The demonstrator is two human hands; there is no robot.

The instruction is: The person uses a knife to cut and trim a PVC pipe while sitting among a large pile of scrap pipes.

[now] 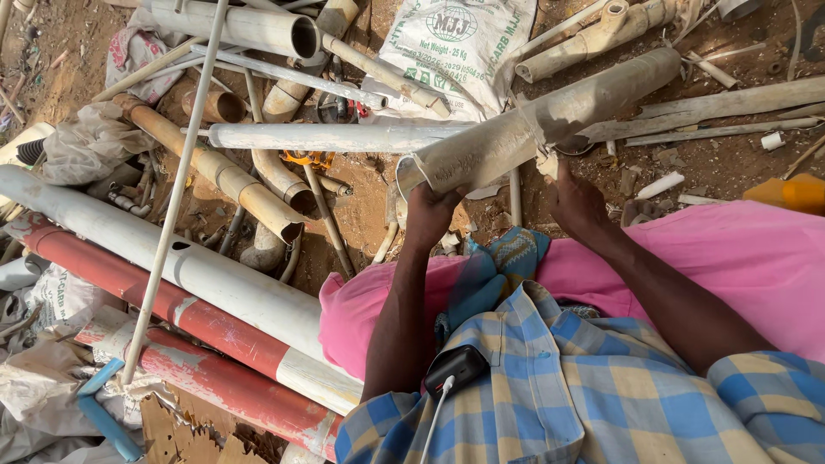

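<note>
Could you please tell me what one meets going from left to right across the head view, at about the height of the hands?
Red-and-white pipe → thin white rod → tan pipe → left hand → grey pipe → right hand → orange object.

Count from where I sit: one grey pipe [533, 129] across my lap, both my hands on it, left hand [430, 215] and right hand [577, 202]. Two red-and-white pipes [206, 322]. One printed white sack [460, 51]. One blue pipe [103, 412]. One yellow container [795, 191].
</note>
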